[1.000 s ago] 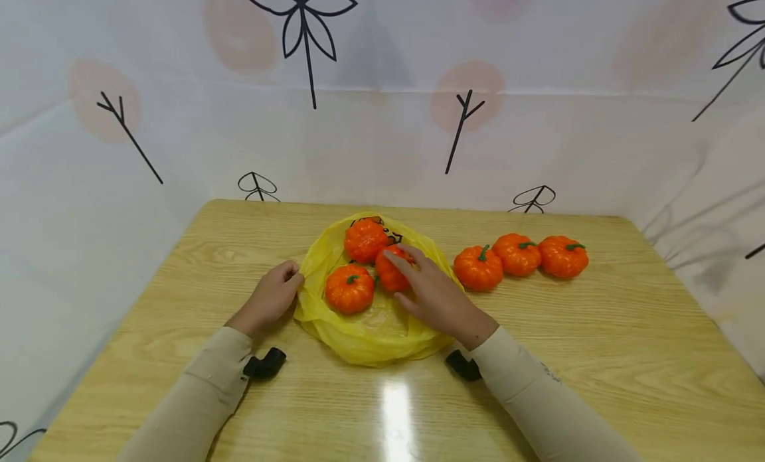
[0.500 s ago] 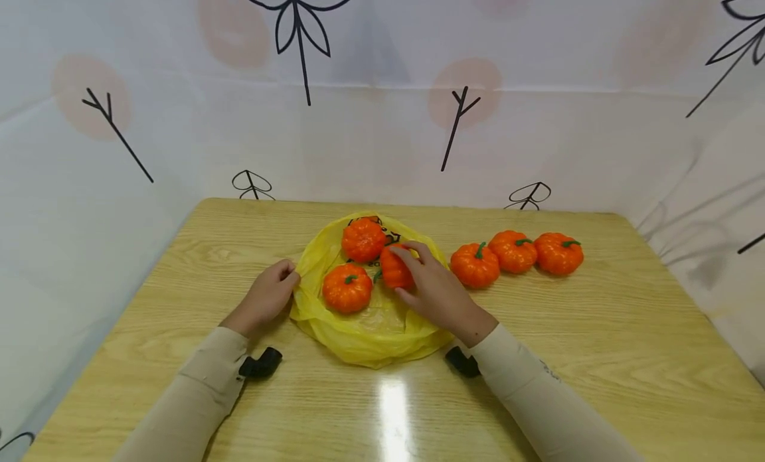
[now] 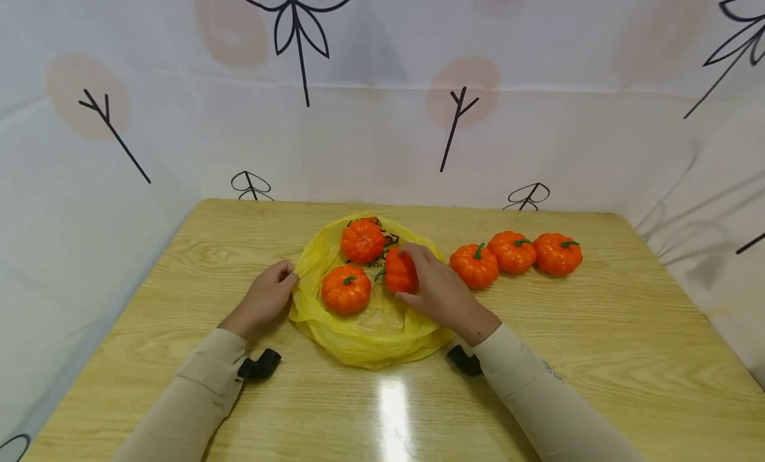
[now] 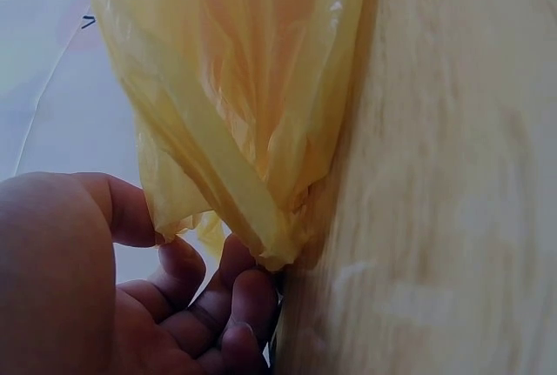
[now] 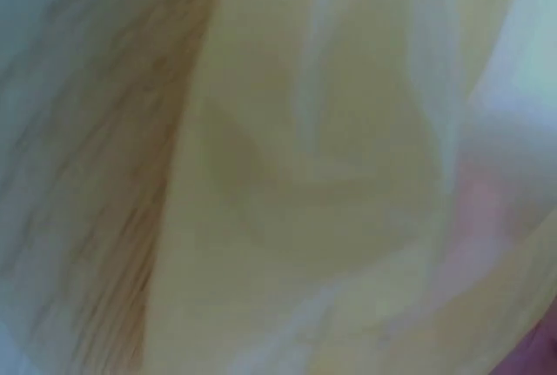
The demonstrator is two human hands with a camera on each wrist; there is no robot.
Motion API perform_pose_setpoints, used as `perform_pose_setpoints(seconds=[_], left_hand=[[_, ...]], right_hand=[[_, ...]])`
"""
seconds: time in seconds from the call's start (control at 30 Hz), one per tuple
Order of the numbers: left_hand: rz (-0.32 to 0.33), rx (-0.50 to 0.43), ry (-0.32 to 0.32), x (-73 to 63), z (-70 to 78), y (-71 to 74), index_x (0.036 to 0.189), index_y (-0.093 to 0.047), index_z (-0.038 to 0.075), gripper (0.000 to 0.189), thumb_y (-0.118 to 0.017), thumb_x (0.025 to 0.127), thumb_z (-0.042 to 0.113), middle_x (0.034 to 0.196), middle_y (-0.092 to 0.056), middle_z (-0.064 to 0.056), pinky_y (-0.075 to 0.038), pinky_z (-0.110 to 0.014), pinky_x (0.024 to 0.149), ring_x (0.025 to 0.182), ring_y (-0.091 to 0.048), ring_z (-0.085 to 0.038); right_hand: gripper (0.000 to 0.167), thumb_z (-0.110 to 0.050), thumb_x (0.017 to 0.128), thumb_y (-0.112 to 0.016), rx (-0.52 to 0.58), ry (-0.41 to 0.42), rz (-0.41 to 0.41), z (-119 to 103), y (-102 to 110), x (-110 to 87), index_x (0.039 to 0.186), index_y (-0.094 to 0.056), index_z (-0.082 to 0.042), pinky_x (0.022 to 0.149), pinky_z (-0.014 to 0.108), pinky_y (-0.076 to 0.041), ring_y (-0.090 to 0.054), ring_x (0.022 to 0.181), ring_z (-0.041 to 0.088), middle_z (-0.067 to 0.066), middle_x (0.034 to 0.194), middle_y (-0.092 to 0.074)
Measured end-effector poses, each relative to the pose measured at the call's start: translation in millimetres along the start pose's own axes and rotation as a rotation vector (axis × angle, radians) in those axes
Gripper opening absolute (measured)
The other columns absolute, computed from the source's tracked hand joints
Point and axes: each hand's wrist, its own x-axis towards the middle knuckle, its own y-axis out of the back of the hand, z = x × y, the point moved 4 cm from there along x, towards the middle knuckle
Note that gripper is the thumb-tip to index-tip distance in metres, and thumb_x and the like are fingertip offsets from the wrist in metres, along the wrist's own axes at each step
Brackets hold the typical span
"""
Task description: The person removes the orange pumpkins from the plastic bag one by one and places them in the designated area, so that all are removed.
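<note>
A yellow plastic bag (image 3: 358,346) lies spread wide on the table, its mouth facing up. My left hand (image 3: 267,296) pinches the bag's left rim between thumb and fingers; the left wrist view shows the thin film (image 4: 209,123) caught there. My right hand (image 3: 442,286) reaches over the right rim and grips a small orange pumpkin (image 3: 399,271) inside the bag, its green stem pointing left. Two more pumpkins sit in the bag, a front one (image 3: 346,289) and a back one (image 3: 362,241). In the right wrist view the blurred bag film (image 5: 305,175) covers most of the hand.
Three pumpkins stand in a row right of the bag: a near one (image 3: 474,266), a middle one (image 3: 511,252) and a far right one (image 3: 558,254). Black wrist pieces (image 3: 259,365) show by both sleeves. A patterned white cloth (image 3: 370,143) hangs behind the wooden table (image 3: 323,409).
The pumpkin under my right hand has turned and shifted slightly right, with its stem now showing on the left. My right fingers have closed around it. The left hand keeps its hold.
</note>
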Motion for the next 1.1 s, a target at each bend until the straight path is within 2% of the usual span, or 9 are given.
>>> perform_pose_setpoints(seconds=[0.1, 0.3, 0.7, 1.0, 1.1], left_hand=[[0.002, 0.004, 0.012, -0.7, -0.5, 0.0, 0.094, -0.054, 0.008, 0.02, -0.043, 0.101, 0.023, 0.081, -0.049, -0.006, -0.04, -0.031, 0.07, 0.075, -0.049, -0.021], [0.004, 0.002, 0.014, -2.6, -0.3, 0.5, 0.095, -0.054, 0.008, 0.02, -0.043, 0.101, 0.022, 0.08, -0.048, -0.005, -0.039, -0.032, 0.069, 0.073, -0.048, -0.021], [0.001, 0.001, 0.006, -1.2, -0.6, 0.1, 0.096, -0.055, 0.007, 0.021, -0.043, 0.102, 0.023, 0.082, -0.05, -0.006, -0.039, -0.032, 0.07, 0.074, -0.049, -0.021], [0.001, 0.0, -0.001, -1.5, -0.1, 0.1, 0.097, -0.056, 0.007, 0.021, -0.042, 0.102, 0.023, 0.084, -0.052, -0.006, -0.04, -0.032, 0.071, 0.076, -0.05, -0.021], [0.004, 0.002, 0.0, -1.2, -0.8, -0.3, 0.096, -0.056, 0.008, 0.021, -0.042, 0.102, 0.023, 0.083, -0.052, -0.007, -0.041, -0.032, 0.071, 0.075, -0.05, -0.022]], right_hand=[[0.079, -0.027, 0.083, -0.083, -0.004, -0.006, 0.0, 0.4, -0.2, -0.4, 0.145, -0.037, -0.013, 0.098, 0.048, -0.052, -0.064, 0.113, 0.031, 0.012, 0.146, -0.048], [0.085, -0.031, 0.084, -0.081, -0.05, 0.014, -0.021, 0.4, -3.8, 0.8, 0.154, -0.034, -0.021, 0.092, 0.05, -0.054, -0.068, 0.099, 0.03, 0.011, 0.151, -0.042], [0.084, -0.034, 0.085, -0.08, -0.076, 0.023, -0.031, 1.0, -3.0, -1.0, 0.154, -0.035, -0.024, 0.091, 0.049, -0.054, -0.068, 0.097, 0.031, 0.012, 0.153, -0.039], [0.084, -0.033, 0.083, -0.081, -0.076, 0.042, -0.018, -0.3, -3.0, -1.4, 0.153, -0.036, -0.022, 0.083, 0.046, -0.056, -0.067, 0.083, 0.026, 0.012, 0.152, -0.039], [0.083, -0.033, 0.083, -0.081, -0.072, 0.048, -0.011, -0.2, -2.0, -2.3, 0.153, -0.038, -0.021, 0.079, 0.043, -0.056, -0.064, 0.073, 0.021, 0.011, 0.152, -0.039]])
